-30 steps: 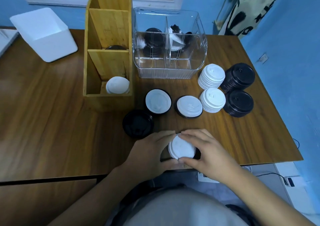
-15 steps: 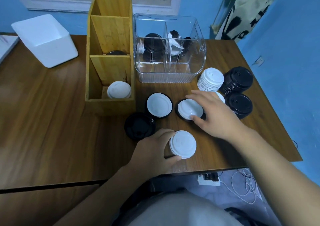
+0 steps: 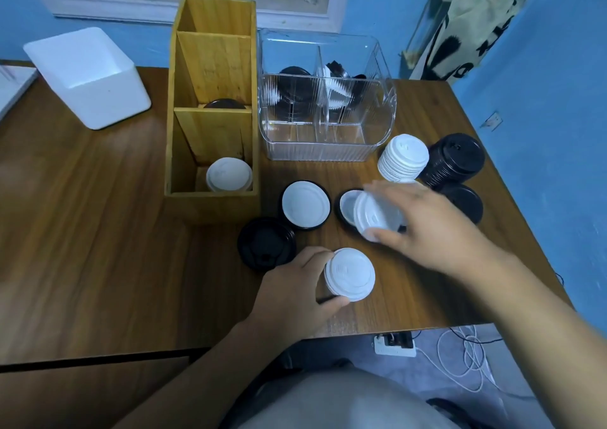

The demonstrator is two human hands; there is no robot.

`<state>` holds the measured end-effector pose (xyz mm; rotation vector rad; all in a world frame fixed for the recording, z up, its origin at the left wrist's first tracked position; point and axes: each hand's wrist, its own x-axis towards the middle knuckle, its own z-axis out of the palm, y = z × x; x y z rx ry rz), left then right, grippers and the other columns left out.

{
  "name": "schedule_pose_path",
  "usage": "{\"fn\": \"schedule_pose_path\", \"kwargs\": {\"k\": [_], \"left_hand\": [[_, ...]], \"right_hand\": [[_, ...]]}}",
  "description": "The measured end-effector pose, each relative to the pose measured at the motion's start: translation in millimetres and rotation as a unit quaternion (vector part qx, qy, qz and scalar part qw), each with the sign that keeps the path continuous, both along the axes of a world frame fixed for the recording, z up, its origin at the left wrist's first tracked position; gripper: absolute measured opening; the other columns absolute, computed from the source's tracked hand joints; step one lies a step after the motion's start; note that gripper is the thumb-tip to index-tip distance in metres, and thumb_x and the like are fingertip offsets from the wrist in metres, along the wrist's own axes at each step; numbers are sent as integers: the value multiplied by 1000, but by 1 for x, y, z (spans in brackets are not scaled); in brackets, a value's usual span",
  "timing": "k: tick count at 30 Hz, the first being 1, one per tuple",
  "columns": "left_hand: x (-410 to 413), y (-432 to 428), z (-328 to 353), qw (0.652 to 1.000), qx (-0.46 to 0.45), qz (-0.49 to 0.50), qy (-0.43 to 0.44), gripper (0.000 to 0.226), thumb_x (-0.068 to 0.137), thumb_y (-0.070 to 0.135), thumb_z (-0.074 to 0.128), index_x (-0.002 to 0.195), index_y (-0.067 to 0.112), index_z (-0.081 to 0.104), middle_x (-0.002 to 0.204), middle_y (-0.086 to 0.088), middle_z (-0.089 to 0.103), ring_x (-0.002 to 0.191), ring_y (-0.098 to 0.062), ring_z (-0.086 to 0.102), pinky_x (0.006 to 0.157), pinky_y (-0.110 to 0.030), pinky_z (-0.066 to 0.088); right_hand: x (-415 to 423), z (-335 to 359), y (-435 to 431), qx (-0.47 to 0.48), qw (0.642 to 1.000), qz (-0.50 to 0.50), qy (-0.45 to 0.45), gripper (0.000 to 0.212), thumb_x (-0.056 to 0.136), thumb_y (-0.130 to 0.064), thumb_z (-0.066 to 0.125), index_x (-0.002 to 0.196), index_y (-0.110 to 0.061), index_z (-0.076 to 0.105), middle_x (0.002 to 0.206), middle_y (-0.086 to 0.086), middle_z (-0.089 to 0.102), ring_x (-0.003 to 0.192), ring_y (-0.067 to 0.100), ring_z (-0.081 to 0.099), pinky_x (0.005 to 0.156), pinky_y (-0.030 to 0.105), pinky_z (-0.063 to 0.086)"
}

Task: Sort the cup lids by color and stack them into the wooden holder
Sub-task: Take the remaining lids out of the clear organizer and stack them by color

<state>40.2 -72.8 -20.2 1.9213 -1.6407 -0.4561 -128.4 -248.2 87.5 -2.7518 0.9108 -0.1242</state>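
The person's hands are apart, each busy with its own lids. The left hand [image 3: 295, 292] has thumb and fingers curled round a short stack of white lids [image 3: 349, 274], held low over the bench [image 3: 98, 231] near its front edge. The right hand [image 3: 437, 231] pinches a tilted white lid [image 3: 374, 215] above a mixed pile [image 3: 345, 203], where white shows inside a black rim. That hand is smeared by motion, so I cannot tell whether it has one lid or two.

The wooden holder [image 3: 213, 205] stands to the left of the loose lids. Its near compartment holds a white pile [image 3: 228, 174], and a dark lid [image 3: 225, 103] shows in the middle one. The whites in hand, I judge, belong in that near compartment.

Trouble could come a few ways. White and black lids nest together here, as in the neighbouring pair [image 3: 305, 204], so a black one may cling under a white and ride into the wrong compartment. The tilted lid is held only by its edge and may slip. The right forearm reaches past the tall white stack [image 3: 404, 157] and the black stack [image 3: 455, 157], and a careless pull back might topple them. A dropped lid could roll off the front edge.
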Motion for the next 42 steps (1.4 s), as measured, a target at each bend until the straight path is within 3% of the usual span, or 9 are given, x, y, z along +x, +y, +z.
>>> {"fn": "schedule_pose_path", "kwargs": {"k": [5,9,17,24,29,32,35,38,42], "left_hand": [[-1,-1,-3,1000,-5,6,5,69,74,69,71,129,28,60,133,21,56,103,-3,63,76,-20,50],[-2,-2,-4,1000,-21,8,12,66,76,72,65,125,29,61,128,19,59,99,-3,63,71,-22,51],[1,1,-3,1000,-17,-9,20,78,73,60,69,142,28,51,134,16,59,111,-4,61,86,-22,52],[2,-1,-1,1000,-3,-19,21,78,71,68,71,139,34,52,129,22,55,107,-1,60,78,-20,50],[-1,-1,-2,1000,-19,-7,-9,74,77,70,64,135,25,59,130,19,57,102,-3,63,72,-17,47],[0,-1,0,999,-18,-12,-24,72,77,69,69,135,27,56,132,20,54,102,-3,62,73,-17,47],[0,-2,2,999,-15,-13,-31,72,77,68,70,134,27,55,136,19,52,106,-4,63,75,-18,49],[0,-2,4,1000,1,-12,-29,72,77,69,68,134,27,55,136,19,53,107,-5,64,77,-18,51],[1,-2,5,999,16,-12,-28,73,77,72,66,135,29,54,135,21,52,109,-3,62,79,-13,45]], "right_hand": [[-16,-33,65,51,998,-26,-33,62,80,-68,62,131,-35,54,126,-16,64,112,15,60,90,36,53],[-9,-55,74,54,997,-54,-23,65,81,-73,53,131,-33,59,133,-15,62,115,12,58,94,24,45],[-5,-67,76,50,995,-70,-42,64,82,-71,60,129,-28,61,129,-14,63,112,12,56,91,24,46],[3,-74,75,18,994,-87,-57,66,81,-78,53,119,-26,65,115,-13,64,101,15,57,79,32,54],[4,-65,73,-14,998,-61,4,67,84,-83,42,121,-32,63,109,-18,63,99,10,57,66,29,54],[4,-50,59,-6,999,-52,-6,49,91,-73,42,113,-36,67,106,-19,67,100,8,58,70,27,50],[9,-41,32,-25,993,-95,-68,30,94,-54,56,108,-32,69,102,-16,68,97,13,58,68,31,51],[18,-43,10,-36,994,-98,-15,22,94,-42,63,110,-30,69,106,-12,64,99,16,54,65,30,46],[24,-46,0,-2,997,-78,19,9,95,-34,61,92,-32,70,95,-14,63,94,14,54,65,32,49]]}}
